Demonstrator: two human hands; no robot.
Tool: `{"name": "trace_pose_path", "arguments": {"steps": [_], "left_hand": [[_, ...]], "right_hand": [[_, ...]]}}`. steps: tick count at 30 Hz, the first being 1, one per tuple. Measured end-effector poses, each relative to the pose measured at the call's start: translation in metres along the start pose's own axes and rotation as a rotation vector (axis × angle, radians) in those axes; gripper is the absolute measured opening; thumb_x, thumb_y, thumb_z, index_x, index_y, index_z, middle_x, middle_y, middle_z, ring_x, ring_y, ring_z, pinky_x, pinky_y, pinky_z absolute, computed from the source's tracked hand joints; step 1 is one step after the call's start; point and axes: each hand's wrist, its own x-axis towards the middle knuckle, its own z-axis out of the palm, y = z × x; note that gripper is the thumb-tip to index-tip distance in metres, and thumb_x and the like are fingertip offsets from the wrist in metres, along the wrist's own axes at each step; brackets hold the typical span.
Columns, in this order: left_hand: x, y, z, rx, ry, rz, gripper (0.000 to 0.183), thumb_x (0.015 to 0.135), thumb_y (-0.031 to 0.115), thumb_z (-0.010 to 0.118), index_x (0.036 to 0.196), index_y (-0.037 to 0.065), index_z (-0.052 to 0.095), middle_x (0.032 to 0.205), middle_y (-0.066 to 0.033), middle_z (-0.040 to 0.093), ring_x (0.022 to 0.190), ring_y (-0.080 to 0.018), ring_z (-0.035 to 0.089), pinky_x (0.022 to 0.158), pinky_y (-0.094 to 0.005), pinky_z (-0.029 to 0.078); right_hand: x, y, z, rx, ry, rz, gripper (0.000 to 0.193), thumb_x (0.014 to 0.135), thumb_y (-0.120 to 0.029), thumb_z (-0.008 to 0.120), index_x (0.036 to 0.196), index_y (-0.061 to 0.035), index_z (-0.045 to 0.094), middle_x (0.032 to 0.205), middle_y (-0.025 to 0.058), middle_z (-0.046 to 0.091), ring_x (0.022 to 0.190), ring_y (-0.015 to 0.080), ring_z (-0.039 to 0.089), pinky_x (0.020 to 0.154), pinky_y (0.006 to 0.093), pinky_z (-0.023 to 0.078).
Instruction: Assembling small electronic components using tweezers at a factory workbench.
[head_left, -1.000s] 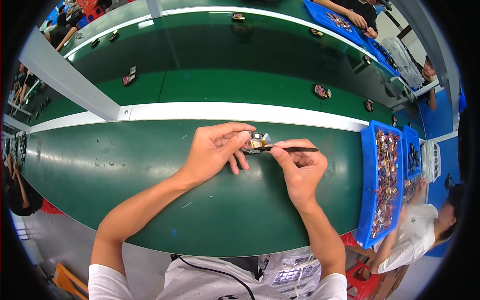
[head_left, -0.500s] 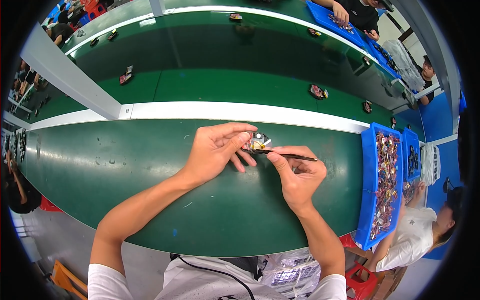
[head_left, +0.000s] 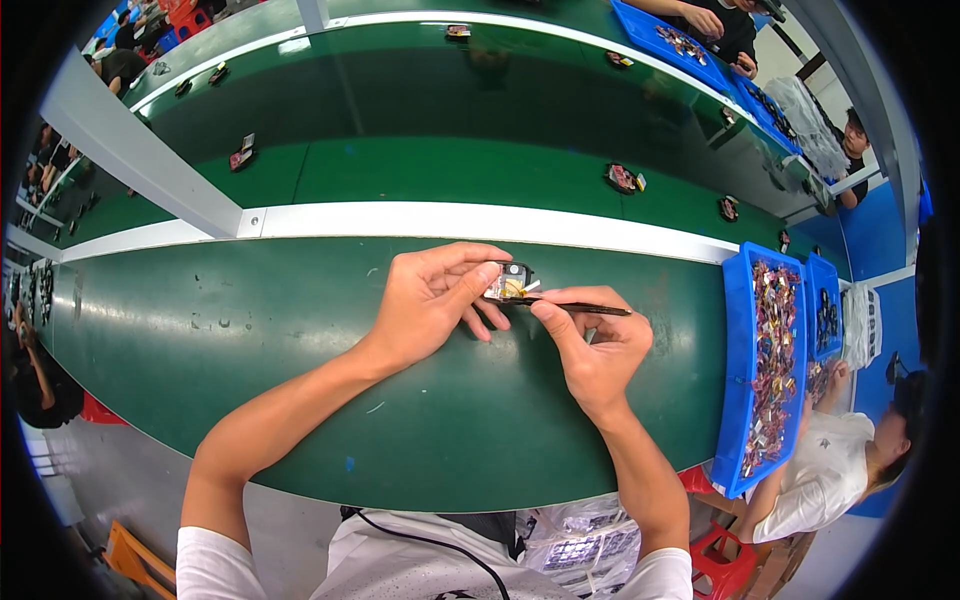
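My left hand [head_left: 428, 305] grips a small black plastic housing [head_left: 517, 270] between thumb and fingers, above the green worktable [head_left: 280, 340]. Inside the housing are a circuit board, a round silvery part and yellowish wires; a white tab sticks out at its right side. In my right hand [head_left: 603, 345] is a pair of dark tweezers [head_left: 590, 308], pinched between thumb and fingers. The tweezers' tip reaches into the lower right part of the housing, by the wires. What exactly the tip touches is too small to tell.
A blue bin [head_left: 738, 390] heaped with small wired circuit boards stands at the right, beside a smaller blue bin [head_left: 822, 268] of black parts. Beyond a white rail [head_left: 480, 220], a green conveyor belt [head_left: 420, 170] carries several housings. Co-workers sit at the right and far side.
The housings on the belt have shifted left. My left hand has tilted the housing slightly, so more of its inside shows. The tweezers stay at it, nearly unmoved.
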Motion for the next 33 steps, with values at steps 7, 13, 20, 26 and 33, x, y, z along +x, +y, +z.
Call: {"name": "trace_pose_path", "arguments": {"steps": [7, 13, 20, 26, 33], "left_hand": [[0.001, -0.001, -0.001, -0.015, 0.013, -0.001, 0.029, 0.105, 0.013, 0.057, 0.123, -0.009, 0.064, 0.101, -0.0198, 0.073, 0.073, -0.0256, 0.075, 0.054, -0.0296, 0.061], [0.001, -0.001, -0.001, -0.018, 0.011, -0.003, 0.029, 0.105, 0.013, 0.057, 0.122, -0.009, 0.064, 0.101, -0.0199, 0.073, 0.073, -0.0253, 0.075, 0.055, -0.0298, 0.062], [0.001, -0.001, -0.001, -0.018, -0.005, -0.031, 0.029, 0.105, 0.013, 0.058, 0.123, -0.009, 0.064, 0.099, -0.0187, 0.073, 0.07, -0.0232, 0.074, 0.055, -0.0293, 0.061], [-0.001, 0.002, 0.002, 0.097, -0.016, -0.011, 0.027, 0.1, 0.004, 0.063, 0.123, -0.008, 0.064, 0.091, -0.0142, 0.073, 0.064, -0.0145, 0.07, 0.054, -0.0259, 0.058], [-0.002, 0.001, 0.006, 0.103, 0.042, -0.049, 0.022, 0.097, 0.0, 0.064, 0.117, -0.009, 0.063, 0.082, -0.0116, 0.072, 0.06, -0.011, 0.067, 0.05, -0.024, 0.053]], "right_hand": [[0.0, -0.004, 0.001, -0.011, -0.009, -0.043, 0.011, 0.081, 0.0, 0.083, 0.09, -0.0004, 0.077, 0.088, 0.0044, 0.078, 0.047, 0.001, 0.045, 0.043, 0.0199, 0.031], [0.001, -0.002, 0.001, -0.074, -0.039, -0.142, 0.013, 0.079, -0.001, 0.084, 0.09, -0.0037, 0.078, 0.09, 0.0064, 0.079, 0.045, 0.0037, 0.047, 0.042, 0.021, 0.032], [0.002, -0.007, 0.001, -0.109, -0.066, -0.195, 0.012, 0.079, 0.0, 0.084, 0.088, -0.0045, 0.078, 0.088, 0.007, 0.079, 0.045, 0.0051, 0.051, 0.041, 0.0217, 0.033], [0.002, -0.012, 0.002, -0.17, -0.073, -0.246, 0.011, 0.077, 0.0, 0.083, 0.084, -0.0061, 0.078, 0.083, 0.0052, 0.079, 0.048, 0.0091, 0.058, 0.044, 0.0229, 0.036], [0.0, -0.009, 0.004, -0.235, -0.1, -0.321, 0.011, 0.076, -0.002, 0.084, 0.082, -0.0081, 0.078, 0.078, 0.0039, 0.077, 0.059, 0.0125, 0.07, 0.047, 0.0242, 0.039]]}}
